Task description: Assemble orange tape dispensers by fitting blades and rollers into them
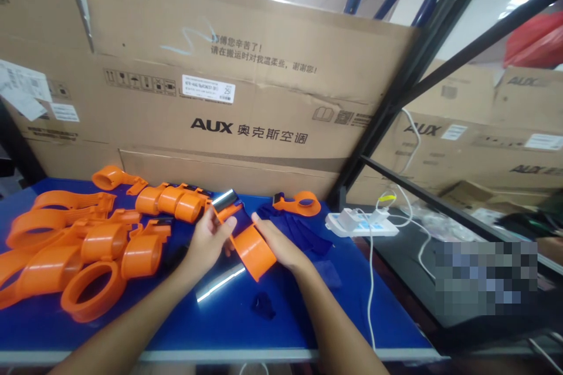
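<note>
Between both hands, raised over the blue table (285, 328), is an orange tape dispenser (256, 251), tilted with its round hub towards the lower right. My left hand (210, 235) is closed around its narrow front end, where a dark shiny roller-like part (224, 200) sticks out at the top. My right hand (278, 239) grips the wide hub from the right, thumb on top. The fingertips beneath the dispenser are partly hidden. Dark blue flat pieces (301, 231) lie just beyond my right hand, and a small dark scrap (264, 306) rests below the hands.
Several orange dispensers (103, 240) are heaped on the left of the table, with another (303, 204) at the back. A white power strip (360, 224) with plugs and hanging cables sits at the right edge. A cardboard wall (264, 94) and black metal frame (369, 111) bound the back and right.
</note>
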`<state>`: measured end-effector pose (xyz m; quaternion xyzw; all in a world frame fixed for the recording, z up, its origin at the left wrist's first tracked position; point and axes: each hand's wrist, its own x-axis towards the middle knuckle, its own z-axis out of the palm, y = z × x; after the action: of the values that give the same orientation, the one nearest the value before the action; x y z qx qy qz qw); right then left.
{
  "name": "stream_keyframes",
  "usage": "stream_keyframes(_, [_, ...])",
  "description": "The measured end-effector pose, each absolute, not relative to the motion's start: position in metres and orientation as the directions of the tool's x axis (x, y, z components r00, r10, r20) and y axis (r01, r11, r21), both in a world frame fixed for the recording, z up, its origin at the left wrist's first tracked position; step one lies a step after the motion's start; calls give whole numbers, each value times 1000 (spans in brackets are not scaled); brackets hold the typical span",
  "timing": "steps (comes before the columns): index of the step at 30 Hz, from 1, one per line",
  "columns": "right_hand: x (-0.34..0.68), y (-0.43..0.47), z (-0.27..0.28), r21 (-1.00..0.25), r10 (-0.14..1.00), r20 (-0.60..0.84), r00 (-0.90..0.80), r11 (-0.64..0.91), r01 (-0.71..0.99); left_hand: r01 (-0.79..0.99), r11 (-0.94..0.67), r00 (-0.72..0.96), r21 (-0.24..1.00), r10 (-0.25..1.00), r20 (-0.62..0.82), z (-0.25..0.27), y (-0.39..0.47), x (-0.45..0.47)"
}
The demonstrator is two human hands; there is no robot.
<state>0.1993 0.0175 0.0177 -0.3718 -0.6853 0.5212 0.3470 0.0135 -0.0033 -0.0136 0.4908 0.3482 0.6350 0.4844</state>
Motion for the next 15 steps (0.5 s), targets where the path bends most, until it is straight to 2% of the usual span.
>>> stream_keyframes(5, [204, 17, 26, -912, 749, 341, -569, 410, -7, -289, -266, -223, 919, 953, 206, -9, 5, 3])
stream_keyframes(9, [206, 14, 33, -843, 635, 379, -672, 537, 32, -272, -271, -242, 923, 948, 206, -10, 11, -2])
stream_keyframes(15, [202, 14, 29, -834, 706, 431, -562, 549, 50, -306, -280, -175, 910, 956, 235, -12, 14, -4])
